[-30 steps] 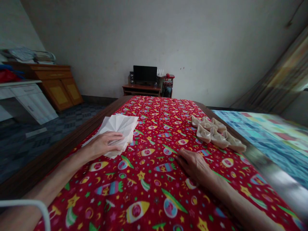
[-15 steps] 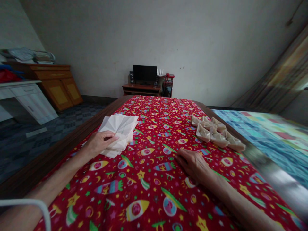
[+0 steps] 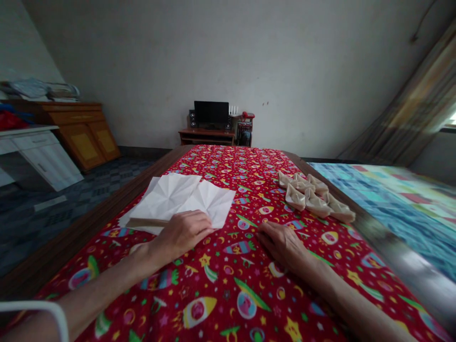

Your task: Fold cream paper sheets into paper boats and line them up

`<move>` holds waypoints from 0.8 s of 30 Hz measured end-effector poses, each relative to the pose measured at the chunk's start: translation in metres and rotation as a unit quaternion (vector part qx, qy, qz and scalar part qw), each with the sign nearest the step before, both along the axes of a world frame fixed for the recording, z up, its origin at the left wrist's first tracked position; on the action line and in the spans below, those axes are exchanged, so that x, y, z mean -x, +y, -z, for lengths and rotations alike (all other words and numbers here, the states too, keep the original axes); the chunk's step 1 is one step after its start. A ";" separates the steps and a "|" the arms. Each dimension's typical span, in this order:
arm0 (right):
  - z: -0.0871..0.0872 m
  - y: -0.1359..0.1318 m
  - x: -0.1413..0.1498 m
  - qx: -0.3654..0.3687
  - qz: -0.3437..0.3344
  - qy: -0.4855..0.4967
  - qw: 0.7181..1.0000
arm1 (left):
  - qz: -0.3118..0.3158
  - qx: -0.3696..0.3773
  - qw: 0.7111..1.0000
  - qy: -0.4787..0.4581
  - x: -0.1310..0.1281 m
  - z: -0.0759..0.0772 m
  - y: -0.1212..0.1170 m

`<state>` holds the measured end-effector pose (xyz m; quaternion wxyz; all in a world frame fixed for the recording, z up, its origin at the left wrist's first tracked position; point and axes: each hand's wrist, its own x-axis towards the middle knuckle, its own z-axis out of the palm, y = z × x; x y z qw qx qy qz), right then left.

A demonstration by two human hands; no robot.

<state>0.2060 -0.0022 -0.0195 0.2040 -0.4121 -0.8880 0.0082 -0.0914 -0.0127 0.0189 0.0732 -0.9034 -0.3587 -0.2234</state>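
Note:
My left hand (image 3: 188, 228) pinches the near edge of a creased white paper sheet (image 3: 213, 197), which partly overlaps a stack of similar paper sheets (image 3: 160, 197) on the left of the table. Fold lines fan out from the middle of these sheets. My right hand (image 3: 281, 240) rests on the red patterned tablecloth (image 3: 228, 294), its fingers curled down; whether anything is under them is hidden. Beyond it, to the right, several folded paper boats (image 3: 317, 197) sit close together in rows.
A dark wooden table edge (image 3: 142, 178) borders the cloth. To the right lies a bed with a colourful cover (image 3: 384, 204). A monitor (image 3: 211, 114) stands on a small desk by the far wall. Wooden cabinets (image 3: 85, 137) are at the left. A white curved bar (image 3: 53, 308) shows at lower left.
My left hand has moved right, drawing a paper sheet off the stack toward the middle. My right hand has stayed in about the same place. The view has shifted slightly.

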 end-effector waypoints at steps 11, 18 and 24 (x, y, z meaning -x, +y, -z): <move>-0.012 -0.010 0.000 -0.068 -0.059 0.087 0.992 | 0.070 0.046 0.996 -0.022 -0.079 0.009 -0.003; -0.006 -0.004 -0.002 -0.007 -0.117 0.072 0.990 | 0.130 0.120 0.983 -0.055 -0.076 0.005 -0.007; -0.010 -0.008 -0.007 0.053 -0.104 0.097 0.988 | 0.128 0.138 0.982 -0.018 -0.032 0.013 0.001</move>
